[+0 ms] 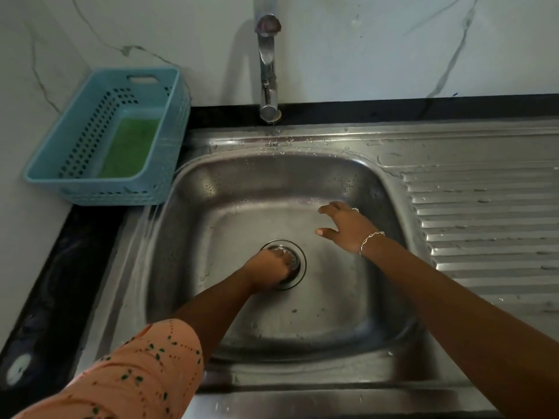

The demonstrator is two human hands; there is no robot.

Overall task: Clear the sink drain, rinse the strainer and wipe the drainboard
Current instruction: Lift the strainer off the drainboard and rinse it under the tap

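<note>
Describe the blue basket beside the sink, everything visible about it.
The blue basket is a rectangular, light blue plastic tub with perforated walls and a slot handle cut in its far end. It sits upright on the dark counter left of the sink, against the marble-look wall. A green scouring pad lies flat inside. Neither hand touches it.

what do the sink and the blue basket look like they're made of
Brushed steel sink basin: looks like stainless steel, judging by its grey sheen and soft reflections. Perforated light-blue rectangular basket: probably moulded plastic, given its uniform matt colour, punched grid of holes and cut-out handle.
</note>
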